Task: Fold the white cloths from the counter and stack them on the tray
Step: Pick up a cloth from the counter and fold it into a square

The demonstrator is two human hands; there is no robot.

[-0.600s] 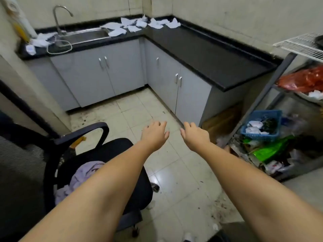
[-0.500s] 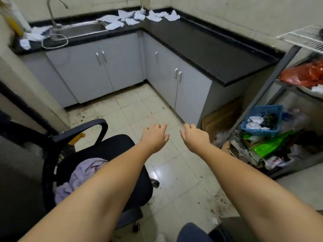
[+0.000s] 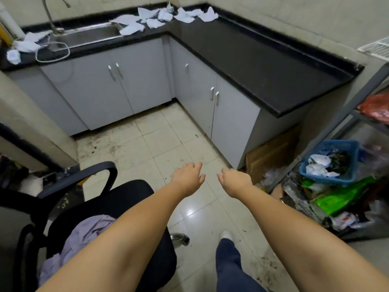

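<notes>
White cloths [image 3: 166, 16] lay scattered at the far corner of the black table [image 3: 263, 57], a few more by the sink [image 3: 88, 35], none folded and no tray in view. Since half a second earlier we had stepped forward, one trouser leg [image 3: 229, 262] now showing, so the table sat lower and closer in the view. Our left hand [image 3: 188, 178] and right hand [image 3: 234, 181] reached out over the floor, each grip loosely apart and holding nothing, well short of the cloths.
</notes>
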